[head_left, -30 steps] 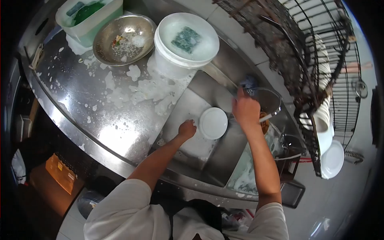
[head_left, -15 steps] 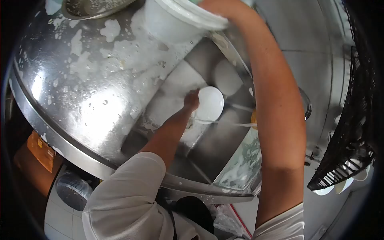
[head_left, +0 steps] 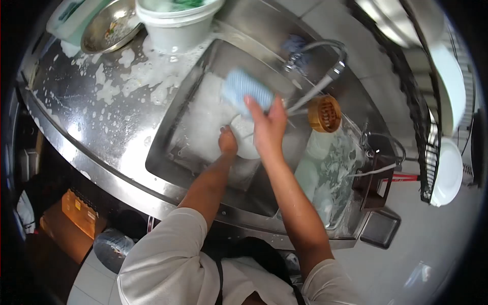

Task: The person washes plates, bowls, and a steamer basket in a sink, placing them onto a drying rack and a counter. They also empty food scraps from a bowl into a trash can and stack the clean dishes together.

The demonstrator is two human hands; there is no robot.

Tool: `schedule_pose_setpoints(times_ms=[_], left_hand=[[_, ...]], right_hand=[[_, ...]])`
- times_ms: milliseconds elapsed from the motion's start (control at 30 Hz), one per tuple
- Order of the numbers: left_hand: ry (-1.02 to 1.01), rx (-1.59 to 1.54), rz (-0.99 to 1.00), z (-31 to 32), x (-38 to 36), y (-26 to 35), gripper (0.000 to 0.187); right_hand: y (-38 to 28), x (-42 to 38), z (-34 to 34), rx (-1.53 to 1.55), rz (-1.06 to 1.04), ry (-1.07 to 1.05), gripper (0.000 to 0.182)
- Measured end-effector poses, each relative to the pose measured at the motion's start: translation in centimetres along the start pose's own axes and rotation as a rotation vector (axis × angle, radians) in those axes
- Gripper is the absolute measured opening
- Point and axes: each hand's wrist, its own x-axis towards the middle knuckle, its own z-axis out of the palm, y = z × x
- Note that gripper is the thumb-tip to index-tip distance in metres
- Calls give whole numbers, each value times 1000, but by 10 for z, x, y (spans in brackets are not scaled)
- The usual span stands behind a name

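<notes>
My left hand grips the edge of a round white plate inside the sink basin. Just above that plate, my right hand holds a blue striped sponge, slightly blurred by motion. The sponge and right fingers overlap the far part of the plate in this view. A thin stream of water crosses near the plate from the tap at the upper right.
A white bucket stands on the sudsy counter, beside a metal bowl with food scraps. An orange-brown round container sits between the basins. Water fills the right basin. A dark rack holds white dishes.
My right hand has moved from the bucket down to over the basin, with the blue sponge now in it. My left hand still holds the plate. The view has shifted.
</notes>
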Motion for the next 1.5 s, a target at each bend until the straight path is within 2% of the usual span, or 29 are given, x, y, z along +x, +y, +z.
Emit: schedule_pose_setpoints(times_ms=[33,100,133,167,200,233,267,300,400,433,533,567,667,700,733,767,800,833,900,1000,1067,1133,1233,1267,1300,1333,1400,1467,1500], left_hand=[[141,-25,37,17,6,-6,20],[127,-6,32,44,22,-23,27],[34,40,10,53,36,-35,32],[-23,87,7,57,48,-42,37],[85,76,-3,46,39,-34,37],[36,6,-29,25,31,-20,40],[-24,48,-12,37,47,-32,40],[-16,86,-16,31,45,-26,40],[166,230,148,22,26,-15,39],[31,226,10,20,27,-9,36],[99,314,-9,34,35,-22,36],[91,266,-17,29,29,-18,35],[-57,146,20,12,-5,14,34],[74,-26,-63,-1,-31,47,40],[187,-143,-17,21,-27,42,49],[179,-350,-55,14,-38,62,57],[132,-478,10,38,-24,54,57],[159,-502,112,71,3,35,49],[-9,-576,85,38,4,54,43],[-66,-828,52,-31,-23,51,50],[-65,-1077,145,-87,-60,45,38],[-7,-1011,106,-147,-96,47,34],[166,-876,174,-192,-125,38,39],[177,-725,182,-203,-113,26,41],[174,-572,187,-212,-93,11,42],[210,-548,171,-226,-82,3,44],[329,-622,111,-262,-66,-8,50],[271,-856,79,-302,-65,-10,53],[241,-863,101,-311,-68,-1,54]], right_hand=[[20,-17,-24,90,92,28,46],[44,-50,-71,156,230,106,47],[58,-66,-95,190,301,162,47],[82,-82,-118,135,313,202,47],[108,-96,-140,79,327,247,47],[117,-108,-155,41,333,273,47],[125,-121,-170,4,340,298,46],[126,-132,-178,-14,341,298,46],[118,-154,-192,-17,356,296,45],[112,-160,-195,-29,361,304,45],[110,-164,-197,136,348,316,43],[112,-167,-200,216,345,331,41],[120,-176,-208,69,318,310,38],[118,-177,-204,132,330,319,37],[115,-177,-200,201,336,319,37],[137,-180,-199,192,316,321,36],[158,-181,-198,178,297,330,35],[155,-176,-191,233,316,338,37],[145,-164,-182,327,352,376,41],[143,-140,-168,350,334,291,51],[157,-123,-153,-246,158,176,48],[167,-104,-133,-838,-31,75,49],[144,-75,-59,-920,-178,42,57],[120,-77,-35,-804,-217,-65,59],[114,-88,-11,-780,-348,-97,51],[89,-97,3,-696,-351,-162,44],[67,-113,6,-859,-228,-341,40],[95,-90,-6,-949,-153,-227,37],[100,-68,-6,-998,-120,-190,40]])
